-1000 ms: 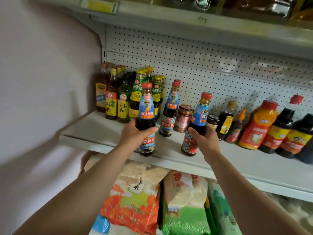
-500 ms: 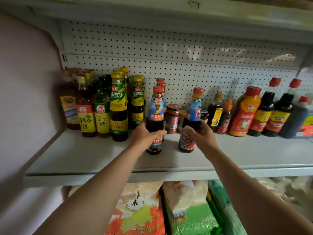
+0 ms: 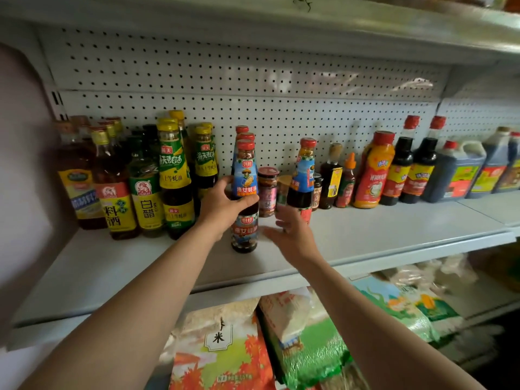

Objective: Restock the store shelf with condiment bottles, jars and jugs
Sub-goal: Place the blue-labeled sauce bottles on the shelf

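Note:
My left hand [image 3: 222, 204] grips a dark oyster sauce bottle [image 3: 245, 175] with a red cap and blue label. It stands upright on the grey shelf [image 3: 394, 235], in front of two like bottles. My right hand [image 3: 292, 235] hovers just right of it, blurred, with fingers spread and holding nothing. A second blue-labelled bottle [image 3: 305, 170] stands right behind that hand, its base partly hidden. A small red-lidded jar [image 3: 268, 190] sits between the two bottles.
Yellow-capped sauce and vinegar bottles [image 3: 171, 170] crowd the shelf's left end by the wall [image 3: 19, 164]. An orange bottle [image 3: 372, 175], dark soy bottles [image 3: 396, 170] and jugs [image 3: 455, 173] line the right. Rice bags [image 3: 222, 347] lie below. An upper shelf [image 3: 253, 29] overhangs.
My right hand has let go of the second bottle and opened, drifting left. The left hand still holds its bottle, pushed further back on the shelf. The view moved closer.

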A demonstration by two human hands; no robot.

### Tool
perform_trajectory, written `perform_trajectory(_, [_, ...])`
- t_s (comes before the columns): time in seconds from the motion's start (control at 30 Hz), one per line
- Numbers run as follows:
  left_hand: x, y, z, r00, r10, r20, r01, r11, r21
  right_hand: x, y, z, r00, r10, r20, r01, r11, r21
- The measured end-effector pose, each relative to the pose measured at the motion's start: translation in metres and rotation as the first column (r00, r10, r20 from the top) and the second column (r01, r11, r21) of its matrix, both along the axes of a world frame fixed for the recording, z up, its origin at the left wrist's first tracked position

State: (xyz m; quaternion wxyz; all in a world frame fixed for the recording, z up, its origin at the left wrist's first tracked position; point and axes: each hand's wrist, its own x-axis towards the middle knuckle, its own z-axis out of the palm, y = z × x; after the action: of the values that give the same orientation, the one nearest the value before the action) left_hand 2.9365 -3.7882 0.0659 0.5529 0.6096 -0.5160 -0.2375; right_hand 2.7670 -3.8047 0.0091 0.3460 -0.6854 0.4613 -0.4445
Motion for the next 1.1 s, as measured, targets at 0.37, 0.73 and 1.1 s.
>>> perform_trajectory(0.37, [-0.014,-0.001,0.002,0.999,0.04,0.007,-0.04,0.999,0.01,-0.011,-0.008,-0.016,0.993,-0.101,0.065,0.107,0.988,-0.108])
perform_trajectory(0.73, [-0.044,-0.006,-0.002,0.992,0.121,-0.045,-0.121,0.993,-0.007,-0.051,-0.057,-0.022,0.997,-0.067,0.036,0.066,0.997,0.045])
perform_trajectory(1.1, [-0.051,-0.005,-0.001,0.982,0.187,-0.006,-0.187,0.982,0.012,-0.057,-0.066,-0.019,0.996,0.01,-0.09,0.002,0.991,0.135])
